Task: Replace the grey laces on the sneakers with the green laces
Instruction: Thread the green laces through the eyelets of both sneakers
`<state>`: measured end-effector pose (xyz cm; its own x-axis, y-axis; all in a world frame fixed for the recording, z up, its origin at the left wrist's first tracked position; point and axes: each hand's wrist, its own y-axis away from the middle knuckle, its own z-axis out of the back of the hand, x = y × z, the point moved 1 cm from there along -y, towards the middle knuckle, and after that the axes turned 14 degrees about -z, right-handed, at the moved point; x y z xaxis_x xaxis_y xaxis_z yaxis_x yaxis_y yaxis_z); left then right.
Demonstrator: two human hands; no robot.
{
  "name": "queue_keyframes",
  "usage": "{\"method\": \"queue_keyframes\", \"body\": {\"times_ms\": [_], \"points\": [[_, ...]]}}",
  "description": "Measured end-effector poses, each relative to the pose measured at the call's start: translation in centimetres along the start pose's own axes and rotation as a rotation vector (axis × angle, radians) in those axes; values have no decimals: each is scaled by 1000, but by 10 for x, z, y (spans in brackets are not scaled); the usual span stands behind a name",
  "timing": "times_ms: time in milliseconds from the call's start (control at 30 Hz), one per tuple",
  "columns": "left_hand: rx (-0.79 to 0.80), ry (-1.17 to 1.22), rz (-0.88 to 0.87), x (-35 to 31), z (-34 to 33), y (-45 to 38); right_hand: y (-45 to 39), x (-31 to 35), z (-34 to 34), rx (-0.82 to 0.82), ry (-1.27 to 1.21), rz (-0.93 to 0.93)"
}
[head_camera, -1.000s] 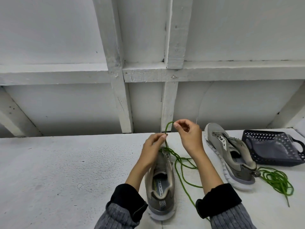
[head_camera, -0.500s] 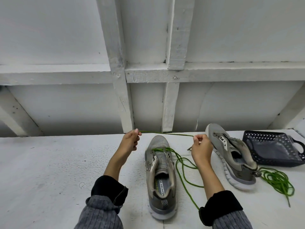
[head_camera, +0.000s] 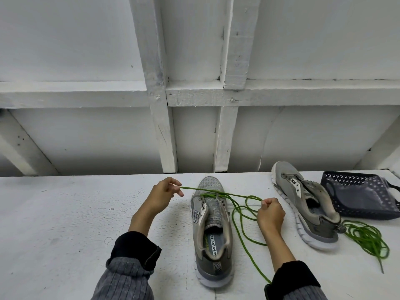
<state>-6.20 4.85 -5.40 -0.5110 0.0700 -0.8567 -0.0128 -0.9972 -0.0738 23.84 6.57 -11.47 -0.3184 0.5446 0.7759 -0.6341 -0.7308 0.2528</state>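
The counter (head_camera: pixel 65 213) is a broad white slab with a rough, pitted painted face; its far edge meets a white wall of flat boards crossed by chipped wooden battens. The left half of the counter is bare, open surface from the far edge to the near one.

Toward the far right corner sits a dark, soft-sided mesh basket (head_camera: pixel 357 195) with a punched diamond pattern and a looped handle. Just left of it a grey knit sneaker (head_camera: pixel 307 208) with a white ridged sole lies angled, toe to the far edge, its eyelets unlaced. Touching its heel, a loose coil of thin round green lace (head_camera: pixel 368 239) spreads toward the right edge.

In the middle a second grey sneaker (head_camera: pixel 213 230) points straight at the far edge, mesh toe, padded collar, printed insole showing. A green cord lace (head_camera: pixel 240 226) runs through its eyelets nearest the toe, and its slack loops on the counter between this shoe and the right forearm, trailing to the near edge.

The left hand (head_camera: pixel 162 198), left of the toe, has its fingers pinched together on one end of the lace, drawn taut. The right hand (head_camera: pixel 270 213), between the two shoes, has its fingers curled tight on the other end.
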Motion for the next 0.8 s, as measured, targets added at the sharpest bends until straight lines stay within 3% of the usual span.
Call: {"method": "queue_keyframes", "body": {"times_ms": [133,233,300,400,533,700,800], "points": [[-208,-28,43,-1,0,0,0,-5,0,0,41,-1],[-264,37,25,-9,-7,0,7,-3,-2,49,187,53],[-260,81,-1,-15,-15,0,16,7,-2,76,186,133],[-252,135,-51,-26,-27,-1,36,34,-3,168,-7,305],[-161,237,-79,-32,-40,-3,59,64,-9,445,-188,381],[-131,261,-113,-35,-48,-1,69,69,-16,665,-138,428],[-142,234,-118,-34,-50,-1,69,68,-19,680,-71,450]]}}
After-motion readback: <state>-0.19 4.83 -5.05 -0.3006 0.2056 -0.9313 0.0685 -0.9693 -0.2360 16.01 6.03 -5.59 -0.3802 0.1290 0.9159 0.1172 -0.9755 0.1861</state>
